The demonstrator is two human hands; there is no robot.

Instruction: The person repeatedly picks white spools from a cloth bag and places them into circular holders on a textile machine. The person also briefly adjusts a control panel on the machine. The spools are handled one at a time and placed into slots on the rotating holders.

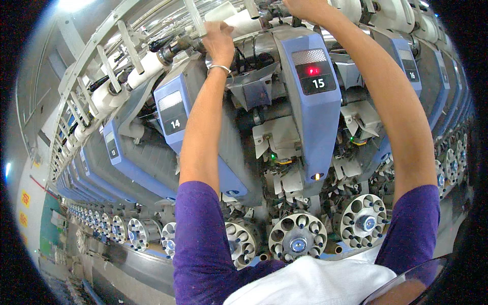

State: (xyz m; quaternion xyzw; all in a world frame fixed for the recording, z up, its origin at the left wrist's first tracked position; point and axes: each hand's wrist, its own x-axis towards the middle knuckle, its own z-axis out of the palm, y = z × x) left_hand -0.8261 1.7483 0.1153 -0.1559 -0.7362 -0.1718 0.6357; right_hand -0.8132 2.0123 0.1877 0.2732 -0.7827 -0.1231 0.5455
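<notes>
Both my arms reach up to the top of a yarn winding machine. My left hand (218, 40) is at the end of a white yarn package (243, 23), beside a dark package holder (175, 48). Its fingers are bent together, and whatever they hold is too small to make out. My right hand (305, 9) is at the top edge of the picture, by the package's other end. The frame's edge cuts off its fingers. Between my forearms stands a blue-fronted winding unit (319, 117) with a small lit red display.
More blue winding units (122, 147) run off to both sides. Below them are round bobbin magazines (297, 236) with bobbins in their pockets. A pale metal rail with slanted bars (131, 46) crosses the upper left. White cloth (315, 279) shows at the bottom.
</notes>
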